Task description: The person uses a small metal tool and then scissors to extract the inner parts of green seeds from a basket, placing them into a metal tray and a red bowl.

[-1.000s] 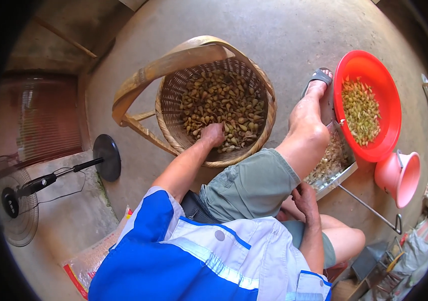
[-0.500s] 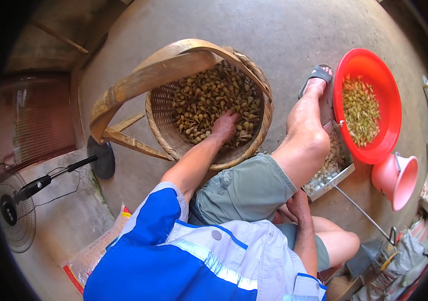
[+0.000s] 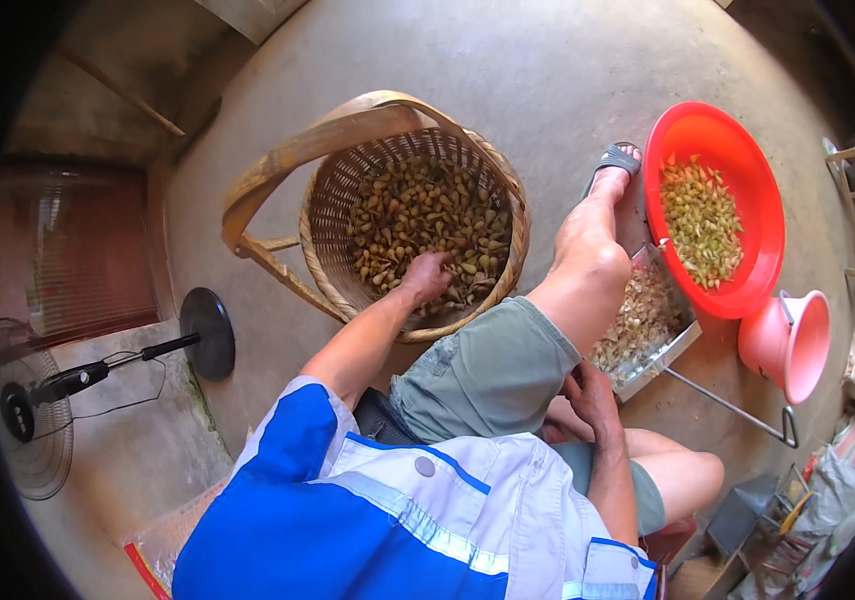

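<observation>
Fingers of the right hand (image 3: 594,400) are bent inward beside the green shorts (image 3: 492,370); whether they grasp anything cannot be determined. Ahead, the left hand (image 3: 427,277) reaches into a wicker basket (image 3: 520,230), toward its near rim, its fingers curled down among small yellow-brown bulbs (image 3: 417,205); a grip on any single bulb cannot be confirmed. Those bulbs cover the basket's bottom, below the rim. One broad handle (image 3: 337,133) arches past the basket's left edge. Right of the outstretched leg (image 3: 587,265), a metal dustpan (image 3: 667,357) contains pale scraps (image 3: 642,310). Beyond it, a pink bucket (image 3: 759,345) is by the near edge of a red basin (image 3: 762,200) containing yellow-green pieces (image 3: 702,225).
</observation>
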Tool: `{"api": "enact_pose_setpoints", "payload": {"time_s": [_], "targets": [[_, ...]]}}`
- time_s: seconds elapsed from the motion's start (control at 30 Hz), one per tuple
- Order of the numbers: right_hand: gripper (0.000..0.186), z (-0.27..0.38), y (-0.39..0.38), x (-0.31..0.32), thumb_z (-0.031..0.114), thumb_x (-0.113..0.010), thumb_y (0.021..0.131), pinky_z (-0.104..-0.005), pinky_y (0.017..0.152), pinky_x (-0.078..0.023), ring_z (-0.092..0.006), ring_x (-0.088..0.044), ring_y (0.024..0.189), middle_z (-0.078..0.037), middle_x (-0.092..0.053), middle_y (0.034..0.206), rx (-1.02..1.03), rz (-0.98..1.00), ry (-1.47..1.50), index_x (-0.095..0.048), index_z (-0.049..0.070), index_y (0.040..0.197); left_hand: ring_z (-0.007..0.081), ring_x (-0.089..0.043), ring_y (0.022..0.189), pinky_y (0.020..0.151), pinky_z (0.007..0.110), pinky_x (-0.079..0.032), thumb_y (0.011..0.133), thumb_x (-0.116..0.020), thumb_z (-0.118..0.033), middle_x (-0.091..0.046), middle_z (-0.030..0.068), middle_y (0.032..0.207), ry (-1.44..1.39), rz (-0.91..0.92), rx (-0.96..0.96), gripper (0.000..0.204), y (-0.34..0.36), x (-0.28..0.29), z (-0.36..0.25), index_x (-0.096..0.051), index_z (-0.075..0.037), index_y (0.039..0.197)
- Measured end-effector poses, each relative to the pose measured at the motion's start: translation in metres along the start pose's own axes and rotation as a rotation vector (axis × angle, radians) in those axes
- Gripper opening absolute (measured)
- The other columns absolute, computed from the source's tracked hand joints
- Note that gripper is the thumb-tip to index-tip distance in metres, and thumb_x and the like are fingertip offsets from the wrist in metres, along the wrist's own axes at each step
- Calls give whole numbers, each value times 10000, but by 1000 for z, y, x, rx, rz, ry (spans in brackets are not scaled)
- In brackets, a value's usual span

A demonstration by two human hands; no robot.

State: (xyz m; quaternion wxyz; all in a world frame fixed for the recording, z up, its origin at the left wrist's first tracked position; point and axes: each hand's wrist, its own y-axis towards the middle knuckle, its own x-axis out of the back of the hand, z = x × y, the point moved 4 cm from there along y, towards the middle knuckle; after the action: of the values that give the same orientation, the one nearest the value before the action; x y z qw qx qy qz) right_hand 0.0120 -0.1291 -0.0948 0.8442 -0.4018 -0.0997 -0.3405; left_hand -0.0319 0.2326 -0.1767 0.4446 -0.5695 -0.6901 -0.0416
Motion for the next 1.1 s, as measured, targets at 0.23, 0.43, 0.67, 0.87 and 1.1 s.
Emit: {"api": "enact_pose_setpoints", "payload": {"time_s": [0.23, 0.43, 0.67, 0.87, 1.1], "targets": [[193, 4, -15, 8, 114, -578, 855, -361, 720, -507, -325, -648, 791, -192, -659, 855, 222, -172, -120, -614, -18, 990, 269, -667, 701, 628, 367, -530, 783, -602, -139, -686, 159, 864, -90, 84, 125, 258, -4, 8, 17, -679, -33, 1005], [169, -10, -28, 5, 89, -576, 850, -335, 632, -506, -230, -631, 672, -161, -646, 763, 205, -214, -125, -613, -26, 968, 353, -634, 894, 774, 423, -513, 747, -561, -104, -651, 197, 997, 254, 173, -54, 344, 7, -12, 17, -626, -54, 1082], [261, -11, -19, -6, 149, -606, 829, -383, 725, -517, -345, -654, 817, -229, -648, 883, -9, -47, -35, -616, -19, 1029, 350, -603, 988, 835, 416, -496, 739, -571, -135, -651, 162, 1037, 262, 338, -98, 360, 12, -49, 9, -628, -103, 1093], [259, 0, -6, -7, 140, -600, 831, -389, 733, -511, -352, -647, 831, -226, -647, 894, -18, -8, -24, -614, -25, 1030, 355, -620, 920, 790, 422, -509, 743, -580, -164, -657, 177, 983, 541, 320, -242, 302, 4, -46, -3, -645, -105, 1032], [190, 18, -13, 7, 96, -583, 855, -334, 687, -506, -228, -648, 754, -177, -657, 814, 155, -155, -93, -598, -33, 993, 215, -637, 722, 667, 312, -515, 676, -702, -202, -650, 131, 772, -132, 119, 109, 295, -14, 7, -41, -612, 14, 854]]}}
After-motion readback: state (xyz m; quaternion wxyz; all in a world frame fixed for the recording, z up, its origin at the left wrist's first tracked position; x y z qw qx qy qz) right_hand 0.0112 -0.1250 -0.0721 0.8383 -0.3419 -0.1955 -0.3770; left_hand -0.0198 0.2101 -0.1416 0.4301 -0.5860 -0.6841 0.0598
